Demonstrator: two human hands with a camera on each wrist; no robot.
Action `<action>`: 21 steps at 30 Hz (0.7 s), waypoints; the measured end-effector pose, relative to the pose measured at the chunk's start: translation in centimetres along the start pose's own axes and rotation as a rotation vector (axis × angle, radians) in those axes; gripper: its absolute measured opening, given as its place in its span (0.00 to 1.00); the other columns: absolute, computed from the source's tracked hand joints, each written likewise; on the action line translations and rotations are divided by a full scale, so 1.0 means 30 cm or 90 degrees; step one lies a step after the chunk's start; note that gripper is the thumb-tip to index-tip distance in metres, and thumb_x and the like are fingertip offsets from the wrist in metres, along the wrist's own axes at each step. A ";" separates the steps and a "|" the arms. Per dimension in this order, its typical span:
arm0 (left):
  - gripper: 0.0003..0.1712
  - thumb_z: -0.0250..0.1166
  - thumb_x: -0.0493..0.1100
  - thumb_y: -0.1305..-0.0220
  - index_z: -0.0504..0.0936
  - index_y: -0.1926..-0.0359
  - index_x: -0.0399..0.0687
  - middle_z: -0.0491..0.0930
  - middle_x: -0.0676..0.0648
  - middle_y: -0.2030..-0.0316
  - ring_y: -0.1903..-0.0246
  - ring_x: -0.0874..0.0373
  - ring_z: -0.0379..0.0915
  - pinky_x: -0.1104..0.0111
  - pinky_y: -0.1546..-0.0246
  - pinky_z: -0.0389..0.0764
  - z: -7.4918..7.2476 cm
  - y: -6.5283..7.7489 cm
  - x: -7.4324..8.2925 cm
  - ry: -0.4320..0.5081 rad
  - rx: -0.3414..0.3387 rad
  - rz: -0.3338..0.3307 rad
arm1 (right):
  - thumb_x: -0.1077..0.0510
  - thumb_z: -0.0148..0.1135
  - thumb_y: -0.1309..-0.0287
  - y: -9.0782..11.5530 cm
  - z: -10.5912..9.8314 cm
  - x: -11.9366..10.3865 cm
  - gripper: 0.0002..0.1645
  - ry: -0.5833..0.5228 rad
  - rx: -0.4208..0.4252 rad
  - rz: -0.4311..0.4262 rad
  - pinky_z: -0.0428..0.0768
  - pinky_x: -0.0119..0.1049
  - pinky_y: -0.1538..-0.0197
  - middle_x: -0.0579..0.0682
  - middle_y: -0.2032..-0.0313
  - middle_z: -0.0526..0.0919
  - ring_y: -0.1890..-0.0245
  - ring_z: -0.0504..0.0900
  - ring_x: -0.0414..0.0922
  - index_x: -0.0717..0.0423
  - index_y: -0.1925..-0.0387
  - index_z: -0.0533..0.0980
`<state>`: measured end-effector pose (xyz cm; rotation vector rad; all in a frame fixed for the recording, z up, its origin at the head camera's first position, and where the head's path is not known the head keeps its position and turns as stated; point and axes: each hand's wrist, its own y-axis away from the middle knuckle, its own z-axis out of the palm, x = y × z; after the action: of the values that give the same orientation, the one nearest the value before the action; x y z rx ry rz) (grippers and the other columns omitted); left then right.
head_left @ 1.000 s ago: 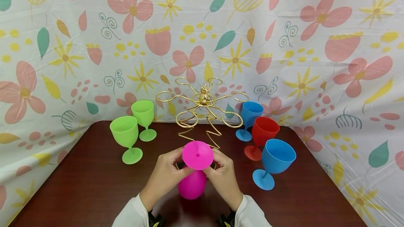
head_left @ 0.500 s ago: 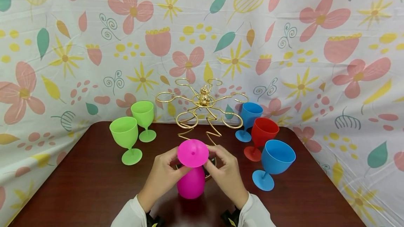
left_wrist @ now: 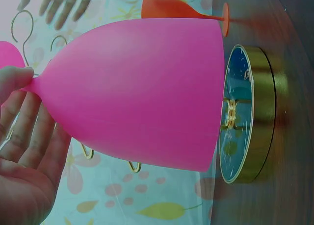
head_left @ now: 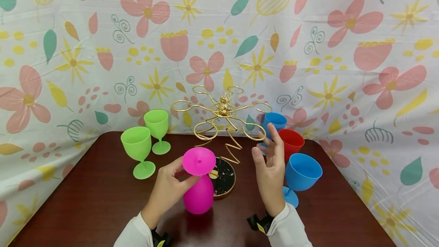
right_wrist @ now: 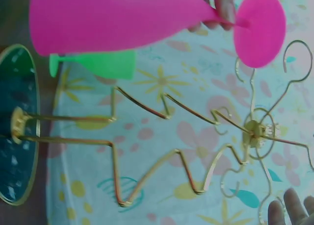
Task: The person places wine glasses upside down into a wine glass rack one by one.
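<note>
My left hand (head_left: 168,188) pinches the stem of a pink goblet (head_left: 198,197), thumb on one side and fingers on the other. The goblet hangs upside down, its foot on top and its bowl below, in front of a gold wire rack (head_left: 224,108). In the left wrist view the pink bowl (left_wrist: 142,92) partly covers the rack's round base (left_wrist: 265,112). My right hand (head_left: 271,174) is raised to the right of the rack, fingers spread and holding nothing. It partly hides the goblets behind it. Only fingertips of that hand (right_wrist: 292,208) show in the right wrist view.
Two green goblets (head_left: 136,146) stand upright on the left of the brown table (head_left: 92,201). On the right are a red goblet (head_left: 291,140), a near blue goblet (head_left: 303,170) and a far blue goblet (head_left: 275,120). A floral cloth (head_left: 205,18) hangs behind the table.
Both hands were on the pink goblet's stem; my right hand has let go and moved right and up. My left hand has shifted the goblet slightly left, uncovering more of the rack's base.
</note>
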<state>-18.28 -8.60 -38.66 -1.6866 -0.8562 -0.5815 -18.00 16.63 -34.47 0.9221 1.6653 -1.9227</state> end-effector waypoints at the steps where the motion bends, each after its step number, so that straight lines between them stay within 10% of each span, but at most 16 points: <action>1: 0.27 0.78 0.41 0.45 0.83 0.43 0.55 0.85 0.56 0.51 0.54 0.60 0.83 0.65 0.56 0.83 -0.004 -0.001 -0.001 -0.006 0.006 0.002 | 0.61 0.54 0.30 -0.007 -0.001 -0.004 0.38 -0.007 -0.003 -0.007 0.69 0.37 0.35 0.49 0.26 0.59 0.31 0.64 0.54 0.49 0.23 0.55; 21: 0.24 0.76 0.34 0.45 0.83 0.46 0.45 0.86 0.49 0.56 0.55 0.59 0.83 0.68 0.55 0.82 -0.076 -0.020 0.001 -0.004 0.093 -0.034 | 0.59 0.47 0.24 -0.050 0.017 -0.029 0.27 -0.061 -0.039 0.002 0.71 0.37 0.36 0.55 0.30 0.67 0.33 0.68 0.53 0.53 0.26 0.63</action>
<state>-18.64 -10.70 -37.65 -1.5377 -0.9280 -0.5377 -18.54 16.32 -32.78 0.7961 1.6559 -1.8732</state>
